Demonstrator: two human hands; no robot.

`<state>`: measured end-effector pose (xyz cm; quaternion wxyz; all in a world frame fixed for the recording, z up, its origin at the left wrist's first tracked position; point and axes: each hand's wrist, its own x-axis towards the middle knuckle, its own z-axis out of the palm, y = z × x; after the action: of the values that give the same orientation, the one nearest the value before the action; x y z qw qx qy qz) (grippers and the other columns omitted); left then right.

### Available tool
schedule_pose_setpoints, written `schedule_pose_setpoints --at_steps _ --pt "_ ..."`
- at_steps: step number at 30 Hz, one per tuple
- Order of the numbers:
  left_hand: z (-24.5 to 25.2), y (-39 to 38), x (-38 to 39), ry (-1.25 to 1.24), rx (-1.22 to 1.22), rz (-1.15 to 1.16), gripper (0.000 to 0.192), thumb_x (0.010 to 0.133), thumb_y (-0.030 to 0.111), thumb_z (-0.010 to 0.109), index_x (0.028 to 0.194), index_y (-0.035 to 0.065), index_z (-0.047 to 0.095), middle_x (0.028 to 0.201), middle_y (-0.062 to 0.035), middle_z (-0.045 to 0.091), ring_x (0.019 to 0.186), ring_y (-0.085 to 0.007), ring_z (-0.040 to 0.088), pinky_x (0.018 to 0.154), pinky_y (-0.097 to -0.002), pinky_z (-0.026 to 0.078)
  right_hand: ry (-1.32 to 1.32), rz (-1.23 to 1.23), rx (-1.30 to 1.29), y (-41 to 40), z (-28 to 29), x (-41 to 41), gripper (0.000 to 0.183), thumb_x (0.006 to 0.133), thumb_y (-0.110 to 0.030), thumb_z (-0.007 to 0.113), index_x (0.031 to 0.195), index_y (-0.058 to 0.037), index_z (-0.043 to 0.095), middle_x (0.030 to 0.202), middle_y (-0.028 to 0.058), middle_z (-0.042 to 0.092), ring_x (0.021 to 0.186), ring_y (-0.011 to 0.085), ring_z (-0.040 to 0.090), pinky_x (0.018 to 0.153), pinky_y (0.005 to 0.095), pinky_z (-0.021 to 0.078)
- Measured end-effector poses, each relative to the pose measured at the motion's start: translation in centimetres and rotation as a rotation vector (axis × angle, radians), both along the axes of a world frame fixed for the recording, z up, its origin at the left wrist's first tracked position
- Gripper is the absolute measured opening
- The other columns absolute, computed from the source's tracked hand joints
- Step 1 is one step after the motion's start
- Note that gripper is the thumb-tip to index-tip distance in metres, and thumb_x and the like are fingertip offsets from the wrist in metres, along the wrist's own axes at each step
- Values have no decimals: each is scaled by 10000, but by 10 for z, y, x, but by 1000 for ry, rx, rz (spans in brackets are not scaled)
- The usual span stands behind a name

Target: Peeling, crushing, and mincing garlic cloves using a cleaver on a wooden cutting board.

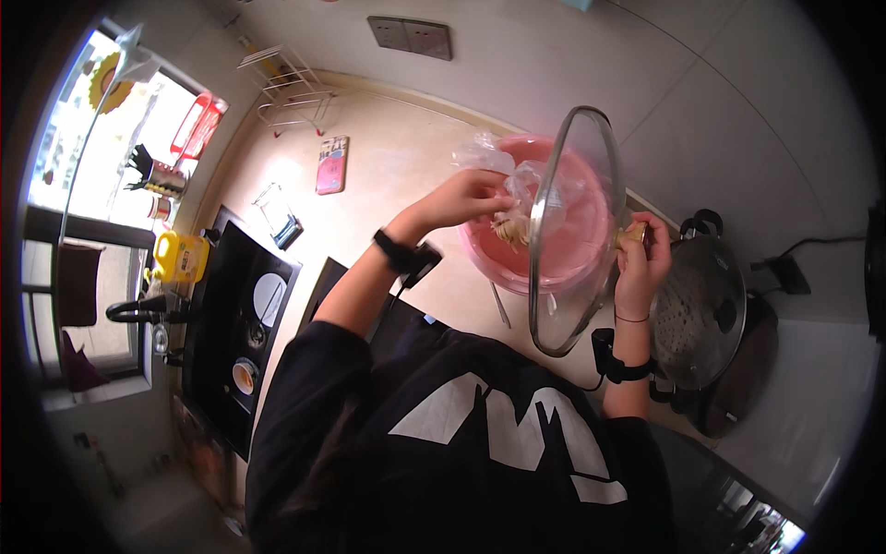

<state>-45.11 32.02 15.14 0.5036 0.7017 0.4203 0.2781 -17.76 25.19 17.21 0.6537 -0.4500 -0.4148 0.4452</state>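
My left hand (479,199) pinches a crumpled clear plastic bag (520,183) above a pink basin (509,278). Below its fingertips is a pale yellowish clump (511,230) of thin strands; whether it is inside the bag I cannot tell. With my right hand (640,266) I grip the knob (633,235) of a glass lid (535,277), which stands tilted nearly on edge. The lid has a metal rim and covers part of my view of the basin. A clear film seems to line the basin's inside.
A steaming pot (699,311) with a glass lid stands on the right. Further left are a phone (332,165), a drinking glass (278,218), a wire rack (294,93) and a black sink (228,346) holding a small bowl (244,376). A thin utensil (500,305) lies by the basin.
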Motion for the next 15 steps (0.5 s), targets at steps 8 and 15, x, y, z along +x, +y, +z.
schedule_pose_setpoints --at_steps 8,15 --pt "-137 -108 -91 495 105 450 216 754 184 675 682 14 563 809 -148 588 705 -312 588 643 -371 485 -445 67 5 29 -33 -42 240 717 7 576 955 -23 592 843 12 550 773 103 524 709 245 442" --pt "-178 -117 -84 453 144 548 162 763 109 618 732 24 483 809 -156 516 707 -358 537 625 -420 449 -689 97 55 46 -57 -60 278 669 -27 610 946 -32 615 906 83 608 875 223 583 816 315 458"
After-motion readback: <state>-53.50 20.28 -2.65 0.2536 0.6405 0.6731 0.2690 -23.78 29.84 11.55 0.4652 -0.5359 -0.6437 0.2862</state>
